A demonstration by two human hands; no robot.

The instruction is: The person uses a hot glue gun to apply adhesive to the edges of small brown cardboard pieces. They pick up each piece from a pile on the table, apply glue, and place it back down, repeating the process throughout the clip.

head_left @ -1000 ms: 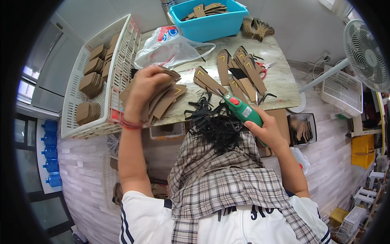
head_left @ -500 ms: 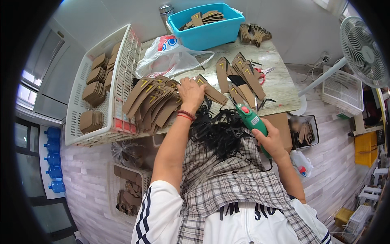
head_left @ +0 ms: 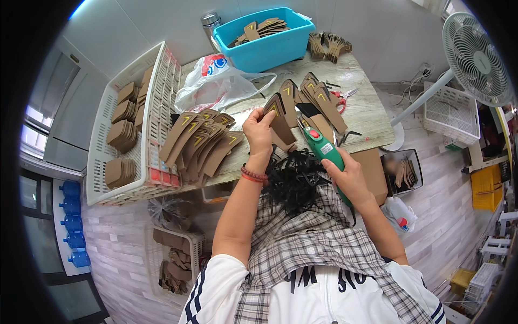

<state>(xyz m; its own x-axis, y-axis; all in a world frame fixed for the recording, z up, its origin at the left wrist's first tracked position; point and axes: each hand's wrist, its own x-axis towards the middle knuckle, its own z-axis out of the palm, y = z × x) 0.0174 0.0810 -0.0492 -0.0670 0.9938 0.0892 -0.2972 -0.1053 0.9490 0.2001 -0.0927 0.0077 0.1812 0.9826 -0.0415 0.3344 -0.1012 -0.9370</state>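
My left hand point(head_left: 258, 134) pinches the upper end of a curved brown piece point(head_left: 281, 128) with a dark edge and a yellow chevron. That piece stands tilted above the front of the table. In my right hand point(head_left: 350, 178) is a green electric cutter point(head_left: 327, 152) with a red button, its tip pointing up and away, just right of the held piece. A fanned pile of similar brown pieces point(head_left: 197, 141) lies left of my left hand. More of them point(head_left: 324, 105) lie beyond the cutter, one with a black part. Black strips point(head_left: 295, 181) are heaped on my checked apron.
A white crate point(head_left: 165, 116) with stacked brown pieces stands left. At the back are a white plastic bag point(head_left: 224, 83), a blue bin point(head_left: 268, 47) and a steel flask point(head_left: 209, 22). Red-handled scissors point(head_left: 341, 101) lie right, with a fan point(head_left: 477, 59) beyond the table point(head_left: 367, 127).
My left hand has lifted one brown piece from the table and tilted it upright near the cutter. The cutter has shifted slightly left, and the whole view has moved a little.
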